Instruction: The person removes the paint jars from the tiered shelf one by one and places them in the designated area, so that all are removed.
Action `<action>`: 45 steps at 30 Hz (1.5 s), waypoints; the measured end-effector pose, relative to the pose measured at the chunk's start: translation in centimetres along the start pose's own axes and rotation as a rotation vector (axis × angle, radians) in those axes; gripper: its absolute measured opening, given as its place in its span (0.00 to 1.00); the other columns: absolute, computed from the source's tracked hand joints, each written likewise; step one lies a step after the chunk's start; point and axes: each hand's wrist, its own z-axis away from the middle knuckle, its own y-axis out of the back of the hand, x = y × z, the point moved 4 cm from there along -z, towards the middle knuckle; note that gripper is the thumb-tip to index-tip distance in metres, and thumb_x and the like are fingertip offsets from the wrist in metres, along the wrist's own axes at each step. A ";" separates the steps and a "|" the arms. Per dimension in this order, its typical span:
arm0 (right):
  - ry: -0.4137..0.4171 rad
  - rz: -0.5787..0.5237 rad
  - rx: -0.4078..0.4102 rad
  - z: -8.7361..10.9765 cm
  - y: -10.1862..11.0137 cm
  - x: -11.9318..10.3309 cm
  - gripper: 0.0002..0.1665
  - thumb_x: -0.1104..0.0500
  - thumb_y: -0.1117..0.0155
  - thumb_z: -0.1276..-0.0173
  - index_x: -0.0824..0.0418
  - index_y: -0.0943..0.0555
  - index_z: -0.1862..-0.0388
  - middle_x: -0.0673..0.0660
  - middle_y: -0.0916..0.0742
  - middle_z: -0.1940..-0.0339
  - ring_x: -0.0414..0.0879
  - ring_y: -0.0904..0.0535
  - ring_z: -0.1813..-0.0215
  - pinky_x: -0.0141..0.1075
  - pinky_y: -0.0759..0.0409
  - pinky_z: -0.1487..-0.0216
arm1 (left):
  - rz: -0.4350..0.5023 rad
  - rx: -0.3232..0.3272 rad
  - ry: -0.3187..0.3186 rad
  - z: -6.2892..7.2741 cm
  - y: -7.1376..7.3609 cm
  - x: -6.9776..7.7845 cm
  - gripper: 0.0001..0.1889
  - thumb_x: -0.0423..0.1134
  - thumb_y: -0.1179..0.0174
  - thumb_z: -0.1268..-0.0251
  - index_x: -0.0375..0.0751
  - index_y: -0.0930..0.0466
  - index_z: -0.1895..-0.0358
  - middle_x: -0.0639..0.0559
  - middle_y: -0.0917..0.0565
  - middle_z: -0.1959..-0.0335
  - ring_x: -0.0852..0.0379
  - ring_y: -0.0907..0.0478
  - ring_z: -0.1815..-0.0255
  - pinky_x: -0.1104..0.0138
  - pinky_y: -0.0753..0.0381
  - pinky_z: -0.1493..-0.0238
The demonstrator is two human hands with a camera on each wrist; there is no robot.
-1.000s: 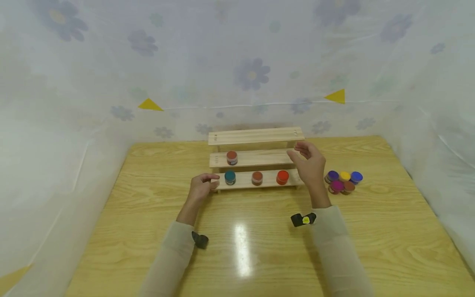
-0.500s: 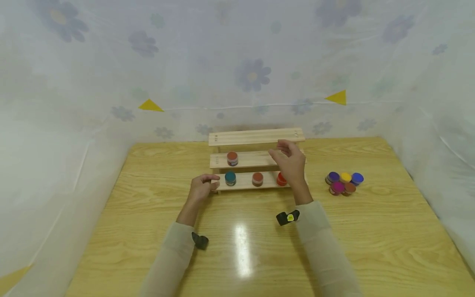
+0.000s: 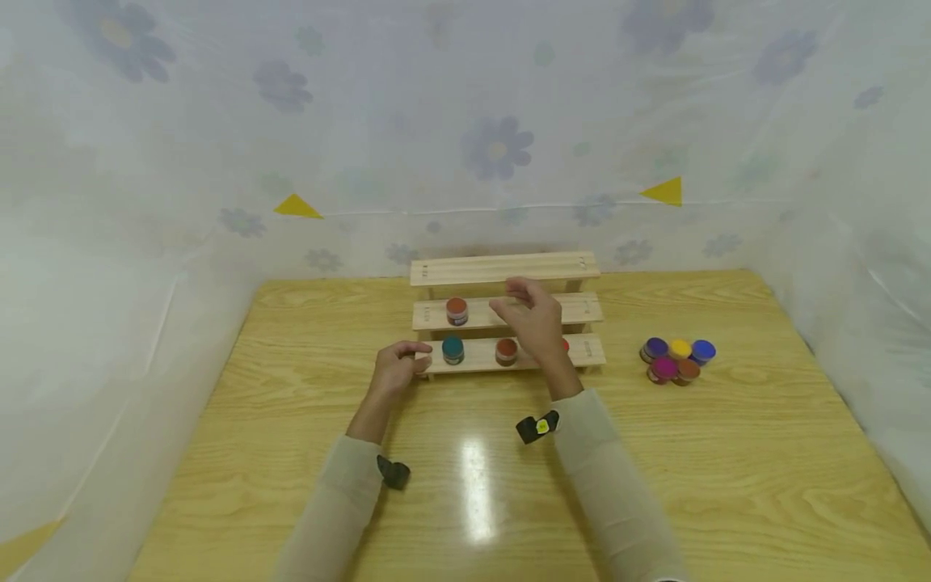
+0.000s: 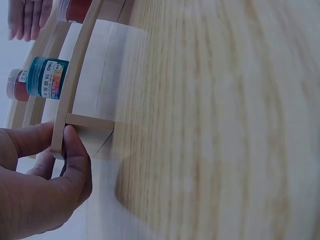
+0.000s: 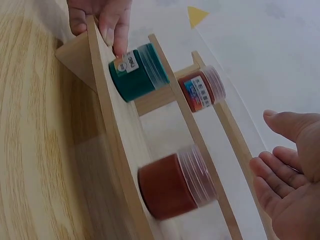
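Note:
A three-tier wooden display rack [image 3: 502,267] stands on the table. My left hand [image 3: 393,372] pinches the left end of its lowest tier between thumb and fingers, as the left wrist view shows. On that tier are a teal paint jar [image 4: 46,77], a brown-red paint jar [image 5: 170,185] and a red jar [image 3: 565,346] mostly hidden behind my right wrist. Another reddish-brown jar [image 3: 457,311] sits on the middle tier. My right hand [image 3: 537,323] hovers over the rack with loosely bent fingers and holds nothing; the right wrist view shows it apart from the jars.
On the table right of the rack stands a cluster of several paint jars: purple [image 3: 655,349], yellow [image 3: 680,349], blue [image 3: 702,352], magenta [image 3: 663,370] and brown [image 3: 687,372]. A flowered curtain [image 3: 494,153] hangs behind the table.
My right hand has moved left across the rack, from its right end to near the middle. The red jar has become mostly covered by it. My left hand keeps its place.

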 end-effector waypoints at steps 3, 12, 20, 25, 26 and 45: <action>-0.021 0.004 -0.025 0.0 -0.8 -0.1 0.26 0.53 0.30 0.41 0.60 0.22 0.45 0.59 0.17 0.47 0.52 0.22 0.43 0.45 0.26 0.39 | -0.002 0.005 0.001 0.0 0.1 -0.1 0.13 0.30 0.40 0.41 0.32 0.19 0.53 0.43 0.30 0.37 0.50 0.38 0.39 0.56 0.35 0.34; -0.068 0.048 -0.113 -0.1 -3.3 -0.4 0.26 0.49 0.29 0.42 0.56 0.22 0.47 0.58 0.17 0.48 0.49 0.22 0.43 0.46 0.26 0.39 | -0.013 0.041 -0.003 0.2 0.4 -0.1 0.11 0.29 0.39 0.41 0.34 0.18 0.54 0.47 0.28 0.55 0.55 0.27 0.63 0.69 0.25 0.60; -0.025 0.114 -0.154 -0.2 -5.0 -0.2 0.28 0.49 0.27 0.44 0.59 0.21 0.48 0.56 0.16 0.50 0.49 0.21 0.45 0.44 0.24 0.42 | 0.012 0.018 0.005 0.2 0.4 -0.3 0.12 0.30 0.40 0.40 0.33 0.19 0.52 0.44 0.29 0.41 0.49 0.29 0.49 0.58 0.30 0.42; -0.065 0.094 -0.177 -0.1 -5.7 -0.2 0.29 0.50 0.28 0.44 0.62 0.22 0.46 0.56 0.16 0.49 0.50 0.21 0.45 0.47 0.24 0.42 | 0.008 0.012 0.007 0.3 0.5 -0.2 0.12 0.30 0.40 0.40 0.34 0.19 0.52 0.43 0.29 0.40 0.51 0.27 0.56 0.59 0.29 0.43; -0.070 0.092 -0.181 0.0 -5.7 -0.3 0.30 0.50 0.28 0.43 0.63 0.22 0.45 0.57 0.17 0.48 0.51 0.21 0.44 0.47 0.24 0.42 | 0.004 0.014 0.007 0.3 0.5 -0.1 0.12 0.30 0.40 0.40 0.34 0.19 0.52 0.43 0.28 0.41 0.53 0.26 0.59 0.60 0.28 0.45; -0.056 0.146 -0.168 0.1 -5.8 -0.7 0.23 0.54 0.29 0.42 0.60 0.20 0.49 0.57 0.14 0.55 0.50 0.18 0.51 0.46 0.21 0.46 | 0.011 0.014 -0.001 0.0 0.4 -0.3 0.11 0.30 0.39 0.39 0.35 0.18 0.53 0.44 0.24 0.51 0.60 0.23 0.71 0.69 0.23 0.61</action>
